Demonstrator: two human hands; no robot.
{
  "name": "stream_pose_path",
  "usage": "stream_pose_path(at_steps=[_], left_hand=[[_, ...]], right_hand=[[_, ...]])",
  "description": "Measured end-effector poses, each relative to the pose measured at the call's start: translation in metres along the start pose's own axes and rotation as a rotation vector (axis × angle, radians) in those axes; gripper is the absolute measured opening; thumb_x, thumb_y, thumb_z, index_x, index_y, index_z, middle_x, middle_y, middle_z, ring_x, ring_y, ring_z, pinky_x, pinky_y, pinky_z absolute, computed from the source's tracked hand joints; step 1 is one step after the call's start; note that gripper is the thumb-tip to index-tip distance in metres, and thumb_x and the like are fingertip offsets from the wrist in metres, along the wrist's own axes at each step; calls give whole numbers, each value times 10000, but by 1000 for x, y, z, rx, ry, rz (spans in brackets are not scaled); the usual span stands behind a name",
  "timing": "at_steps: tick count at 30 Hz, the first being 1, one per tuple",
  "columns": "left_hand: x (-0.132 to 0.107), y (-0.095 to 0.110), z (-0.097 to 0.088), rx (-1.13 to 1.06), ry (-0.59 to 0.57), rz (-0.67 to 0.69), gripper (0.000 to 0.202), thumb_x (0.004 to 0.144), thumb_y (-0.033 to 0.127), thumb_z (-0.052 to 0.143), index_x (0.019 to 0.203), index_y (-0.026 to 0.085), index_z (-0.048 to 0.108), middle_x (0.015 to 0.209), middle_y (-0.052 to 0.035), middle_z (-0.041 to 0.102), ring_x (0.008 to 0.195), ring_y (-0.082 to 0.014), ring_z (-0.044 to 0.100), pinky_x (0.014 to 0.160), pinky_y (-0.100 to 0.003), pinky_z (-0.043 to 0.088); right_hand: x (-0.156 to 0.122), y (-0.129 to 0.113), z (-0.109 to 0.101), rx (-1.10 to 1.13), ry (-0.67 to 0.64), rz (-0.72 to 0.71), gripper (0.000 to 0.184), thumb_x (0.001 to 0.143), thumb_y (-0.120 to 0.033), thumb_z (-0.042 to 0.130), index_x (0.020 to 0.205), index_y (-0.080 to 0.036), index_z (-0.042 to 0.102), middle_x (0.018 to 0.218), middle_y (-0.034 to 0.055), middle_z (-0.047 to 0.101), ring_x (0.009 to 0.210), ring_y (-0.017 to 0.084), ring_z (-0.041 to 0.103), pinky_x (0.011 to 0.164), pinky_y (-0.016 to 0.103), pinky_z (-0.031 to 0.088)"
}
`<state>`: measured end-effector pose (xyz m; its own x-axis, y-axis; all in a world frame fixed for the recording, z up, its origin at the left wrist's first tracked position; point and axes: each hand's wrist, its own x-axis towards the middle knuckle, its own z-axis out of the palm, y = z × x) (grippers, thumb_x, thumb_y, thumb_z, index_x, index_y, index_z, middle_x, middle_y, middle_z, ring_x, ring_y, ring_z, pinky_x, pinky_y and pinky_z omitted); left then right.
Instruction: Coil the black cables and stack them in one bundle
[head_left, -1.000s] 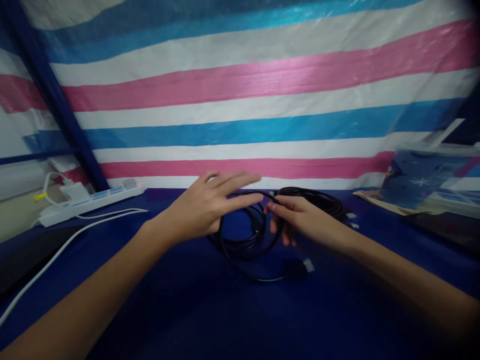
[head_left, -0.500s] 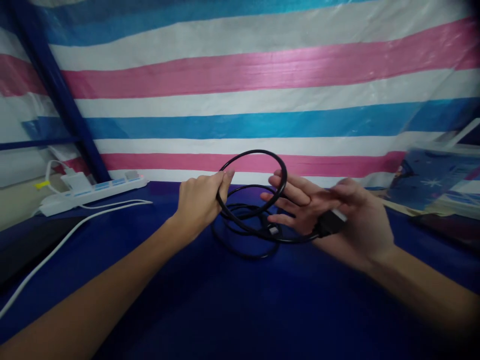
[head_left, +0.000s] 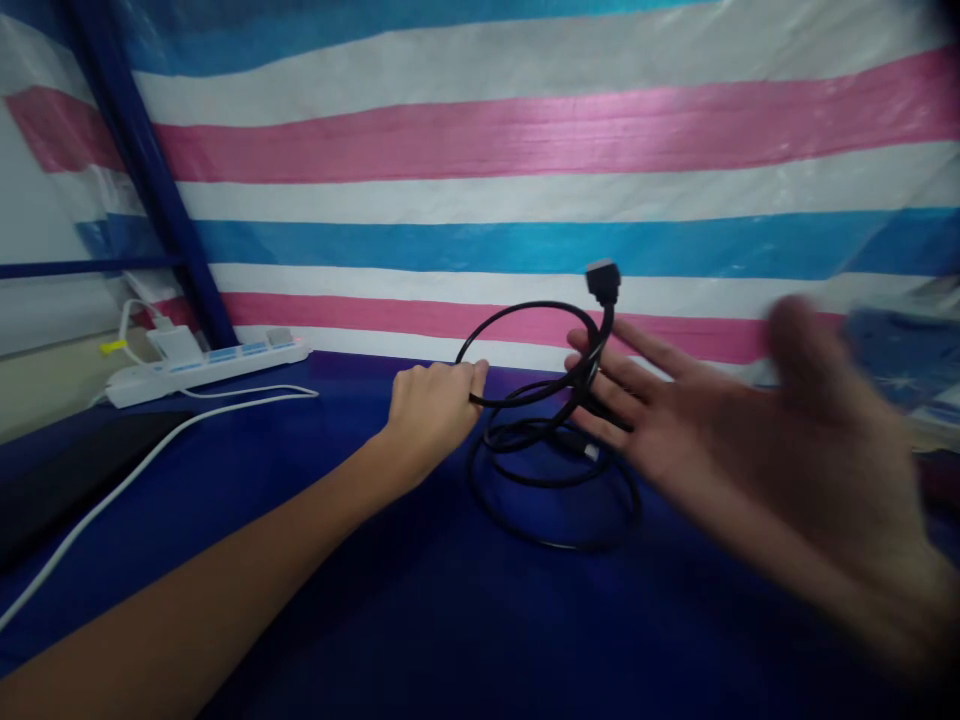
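Pinched between the thumb and fingers of my left hand (head_left: 437, 410) is a black cable (head_left: 541, 302), part of it raised in a loop. One plug (head_left: 603, 283) of this cable, with a flat metal tip, sticks up above the loop. My right hand (head_left: 720, 440) is palm up with fingers and thumb spread, its fingertips by the cable strands; whether they touch cannot be told. More coils rest on the dark blue table (head_left: 480, 620), where a second metal-tipped plug (head_left: 591, 452) lies among them. The right thumb is blurred.
A white power strip (head_left: 210, 370) with a charger (head_left: 175, 345) stands at the back left. A white cord (head_left: 172, 440) runs forward from there past a flat black object (head_left: 82, 480). Striped sheeting (head_left: 525, 200) hangs behind, and a blue patterned item (head_left: 900, 350) is at the right.
My right hand has opened and let go of the plug, which now points up near its fingertips. Left hand keeps its grip on the cable. The view has shifted slightly.
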<state>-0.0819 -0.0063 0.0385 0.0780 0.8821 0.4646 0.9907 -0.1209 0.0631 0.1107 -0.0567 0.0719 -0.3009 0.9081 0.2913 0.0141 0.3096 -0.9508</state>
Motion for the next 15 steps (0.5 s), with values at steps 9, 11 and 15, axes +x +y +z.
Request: stream_pose_path(at_steps=[9,11,15], left_hand=[[-2,5,3,-696,-33,346,271,732,177,475,999,165,522,931,-86,650,840,-186,620,781,-338,460],[0,6,6,-1173,-202,303,543,595,95,473,1128,173,404,1178,-120,567,888,-165,623,720,-277,482],[-2,14,1,-1597,-420,122,729,598,82,446,1291,224,269,1257,-109,501,608,-65,581,535,-227,448]], right_hand=[[23,26,-17,-113,362,4,141,856,-289,472,993,-255,478,620,-51,380,357,67,330,378,239,396],[29,37,-28,-230,335,40,136,890,-362,437,867,-230,465,581,-56,369,335,66,311,345,243,367],[28,47,-32,-564,191,-37,271,905,-408,415,731,-203,459,564,-26,448,403,90,406,386,239,334]])
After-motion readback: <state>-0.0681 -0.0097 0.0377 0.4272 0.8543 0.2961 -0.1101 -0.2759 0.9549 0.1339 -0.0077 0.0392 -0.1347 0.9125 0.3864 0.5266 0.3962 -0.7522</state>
